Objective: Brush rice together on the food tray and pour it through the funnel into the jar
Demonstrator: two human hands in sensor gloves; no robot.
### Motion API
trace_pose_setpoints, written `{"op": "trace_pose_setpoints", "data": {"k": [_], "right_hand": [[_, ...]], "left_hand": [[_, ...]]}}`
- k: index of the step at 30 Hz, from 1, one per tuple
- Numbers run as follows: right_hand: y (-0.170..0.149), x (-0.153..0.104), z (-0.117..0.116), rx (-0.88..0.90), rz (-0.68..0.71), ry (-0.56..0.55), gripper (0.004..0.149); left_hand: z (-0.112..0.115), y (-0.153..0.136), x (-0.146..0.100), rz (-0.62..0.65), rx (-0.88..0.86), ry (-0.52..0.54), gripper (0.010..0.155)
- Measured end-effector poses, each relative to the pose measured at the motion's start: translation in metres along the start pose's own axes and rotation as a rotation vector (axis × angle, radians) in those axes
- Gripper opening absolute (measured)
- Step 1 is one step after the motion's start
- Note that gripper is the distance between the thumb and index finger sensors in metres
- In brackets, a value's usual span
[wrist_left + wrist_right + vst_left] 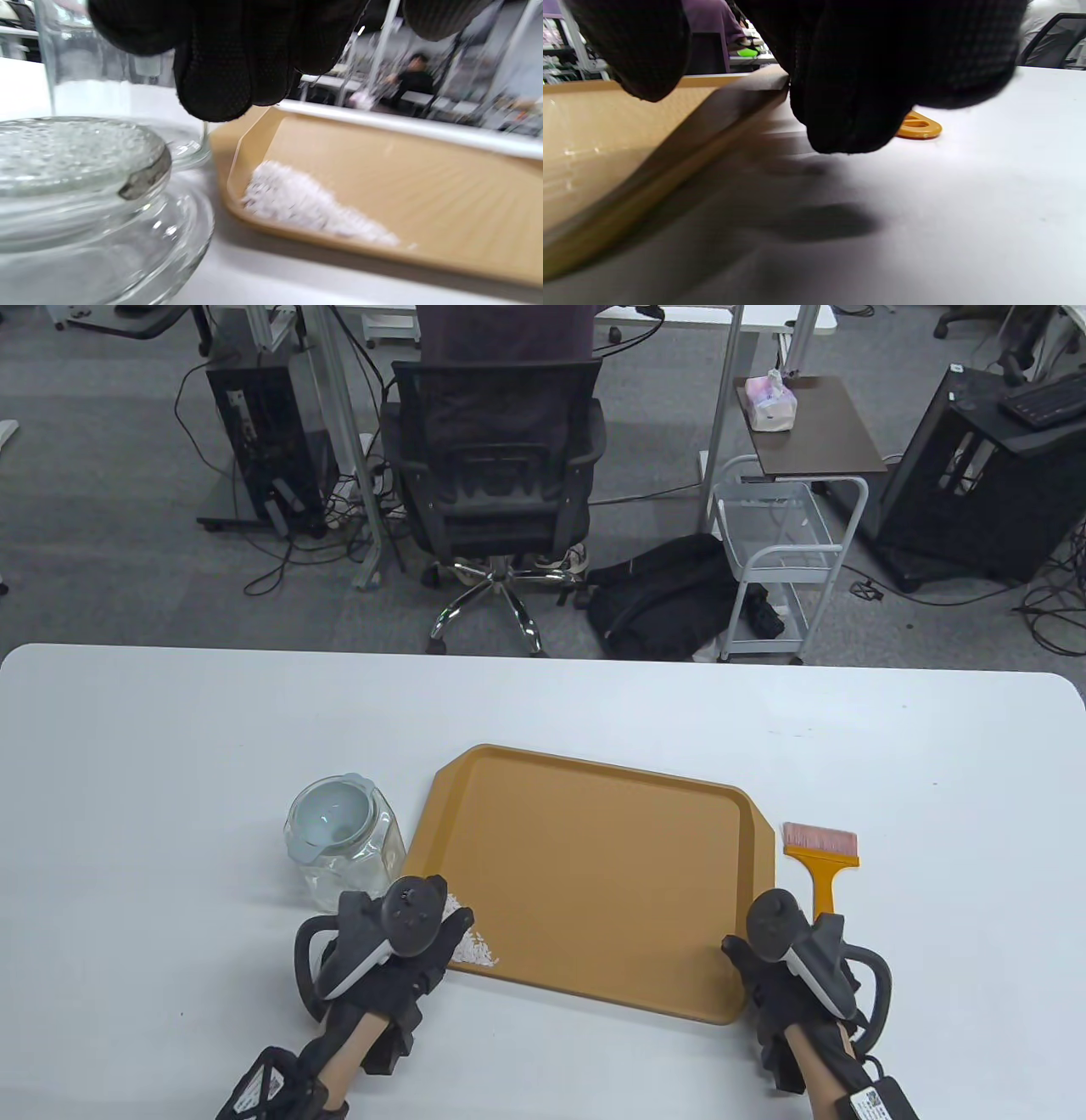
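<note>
Nearest on the white counter point(170, 746), the left hand point(399, 942) sits at the near left corner of the food tray point(594, 865). Its fingers point(220, 63) hang above that corner; whether they grip the rim or only hover cannot be told. The right hand point(789, 967) is at the tray's near right corner, fingers point(865, 84) curled downward beside the rim, the thumb on the tray side; whether they clamp the edge cannot be told either. In the right wrist view that corner of the tray looks raised off the counter, with shadow beneath it.

The rice point(473, 950) lies in a small white heap in the tray's near left corner, against the rim, just beside the left hand. The rest of the tan tray floor is bare.

A glass lid point(80, 169) lies close under the left wrist camera.

Just left of the tray stands the clear glass jar point(344, 844), with a pale funnel point(331, 814) seated in its mouth. To the right of the tray lies the brush point(821, 857), orange handle pointing near, pinkish bristles far; its handle end is beside the right hand.

Beyond the counter stand a black office chair point(496, 475), a black backpack point(662, 598) on the floor and a white wire cart point(785, 551).
</note>
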State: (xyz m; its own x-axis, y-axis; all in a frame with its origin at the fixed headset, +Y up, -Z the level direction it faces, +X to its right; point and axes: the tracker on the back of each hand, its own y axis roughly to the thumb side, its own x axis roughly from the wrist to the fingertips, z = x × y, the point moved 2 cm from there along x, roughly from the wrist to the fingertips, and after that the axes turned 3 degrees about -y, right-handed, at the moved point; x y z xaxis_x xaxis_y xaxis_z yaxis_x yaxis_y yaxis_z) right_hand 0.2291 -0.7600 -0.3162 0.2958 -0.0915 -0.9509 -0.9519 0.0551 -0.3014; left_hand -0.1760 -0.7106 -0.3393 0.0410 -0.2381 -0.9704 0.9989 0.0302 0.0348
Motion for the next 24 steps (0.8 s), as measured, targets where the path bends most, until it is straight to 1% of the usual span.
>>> {"op": "trace_pose_setpoints", "data": {"k": [5, 8, 10, 14, 19, 24], "right_hand": [[0.003, 0.002, -0.004, -0.061, -0.015, -0.018, 0.089], [0.004, 0.004, -0.006, -0.061, -0.019, -0.029, 0.090], [0.005, 0.004, -0.006, -0.062, -0.017, -0.026, 0.090], [0.007, 0.005, -0.006, -0.043, -0.014, -0.026, 0.090], [0.007, 0.008, -0.007, 0.006, -0.025, 0.003, 0.089], [0.004, 0.011, -0.004, 0.079, -0.041, 0.038, 0.086]], "left_hand": [[0.009, 0.013, 0.034, -0.185, 0.195, -0.136, 0.074], [0.012, 0.017, 0.046, -0.237, 0.252, -0.193, 0.075], [0.014, 0.019, 0.052, -0.256, 0.242, -0.216, 0.076], [0.014, 0.019, 0.060, -0.292, 0.235, -0.247, 0.077], [0.016, 0.016, 0.065, -0.324, 0.187, -0.280, 0.079], [0.020, 0.020, 0.065, -0.325, 0.240, -0.290, 0.080]]}}
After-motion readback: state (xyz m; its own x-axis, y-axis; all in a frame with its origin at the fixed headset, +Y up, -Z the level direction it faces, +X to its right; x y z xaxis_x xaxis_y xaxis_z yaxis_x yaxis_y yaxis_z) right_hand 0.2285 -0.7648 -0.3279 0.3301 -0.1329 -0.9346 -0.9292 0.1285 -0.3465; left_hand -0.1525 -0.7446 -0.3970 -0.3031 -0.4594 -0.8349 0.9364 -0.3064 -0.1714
